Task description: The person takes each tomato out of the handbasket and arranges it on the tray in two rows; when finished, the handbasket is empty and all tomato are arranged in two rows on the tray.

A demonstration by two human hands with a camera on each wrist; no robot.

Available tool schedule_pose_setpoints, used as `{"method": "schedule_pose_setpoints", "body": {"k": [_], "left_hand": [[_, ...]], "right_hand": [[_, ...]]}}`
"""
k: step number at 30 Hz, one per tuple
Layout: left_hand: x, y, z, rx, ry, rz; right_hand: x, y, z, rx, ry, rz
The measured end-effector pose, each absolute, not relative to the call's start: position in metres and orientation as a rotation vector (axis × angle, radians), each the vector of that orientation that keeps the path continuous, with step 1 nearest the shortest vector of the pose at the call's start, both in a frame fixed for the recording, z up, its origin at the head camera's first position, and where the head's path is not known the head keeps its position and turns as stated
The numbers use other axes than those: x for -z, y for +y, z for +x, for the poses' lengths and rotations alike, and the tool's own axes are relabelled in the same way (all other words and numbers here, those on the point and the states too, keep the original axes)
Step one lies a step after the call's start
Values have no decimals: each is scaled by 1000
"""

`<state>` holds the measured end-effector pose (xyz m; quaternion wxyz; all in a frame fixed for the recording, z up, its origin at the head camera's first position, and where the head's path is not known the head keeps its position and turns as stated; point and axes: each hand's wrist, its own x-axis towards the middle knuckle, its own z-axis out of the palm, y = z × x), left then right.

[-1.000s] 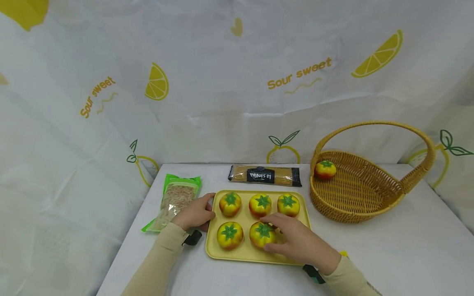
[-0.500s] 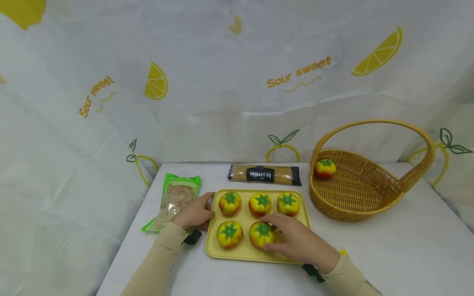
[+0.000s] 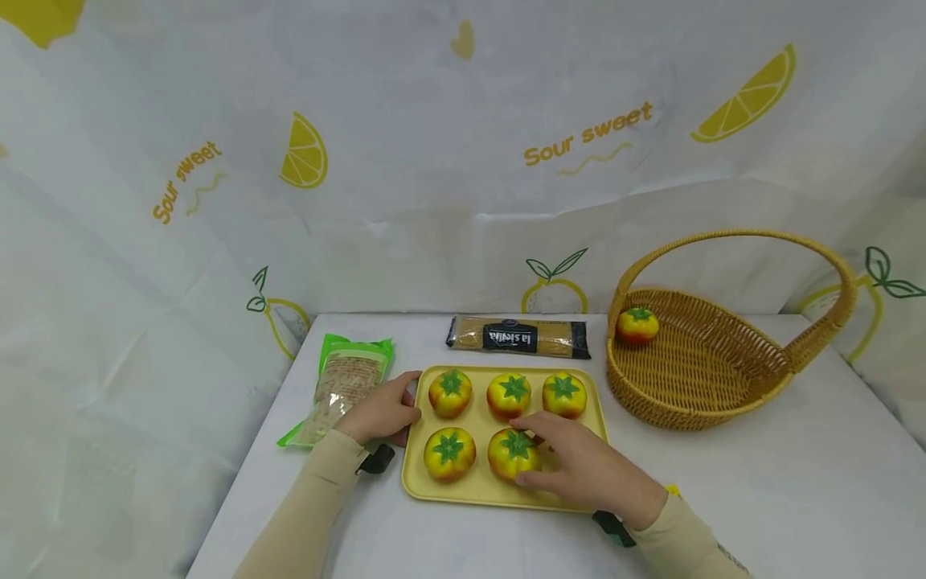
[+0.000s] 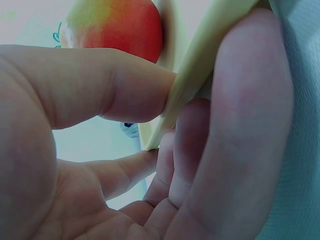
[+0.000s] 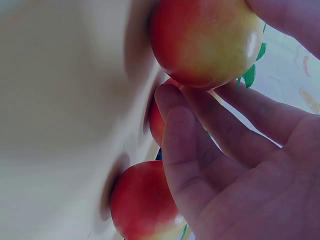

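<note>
My left hand [image 3: 382, 412] holds the left edge of a yellow tray [image 3: 477, 492]. In the left wrist view the thumb presses on the tray's rim [image 4: 197, 57] while curled fingers lie under and outside it. Several toy tomatoes, yellow and red with green star-shaped leaves, stand on the tray in two rows. At the near row's right end, my right hand [image 3: 589, 462] holds one toy tomato [image 3: 510, 464] between thumb and fingers. The right wrist view shows this toy tomato [image 5: 205, 42] close up, its lower side near the tray surface.
A wicker basket [image 3: 687, 414] with a tall handle stands to the right, one toy tomato [image 3: 637, 326] inside. Behind the tray lies a spaghetti packet [image 3: 517, 336]. A green-edged clear bag [image 3: 347, 382] lies left of the tray, partly behind the left hand.
Both hands keep their places on the tray and the toy tomato. Only the head view has shifted slightly.
</note>
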<state>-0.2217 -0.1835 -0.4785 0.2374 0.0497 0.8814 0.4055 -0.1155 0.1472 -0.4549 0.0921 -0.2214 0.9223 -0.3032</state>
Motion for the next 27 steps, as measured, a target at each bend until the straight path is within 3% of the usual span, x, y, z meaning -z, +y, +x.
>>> {"method": "schedule_pose_setpoints", "body": {"k": [16,27], "left_hand": [[476,-182,-224,-1092,2421,150],[477,-184,-220,-1073,2433,132]], "right_hand": [[450,151,-117,917,2740,-628],[423,179,-119,927,2836,-564]]}}
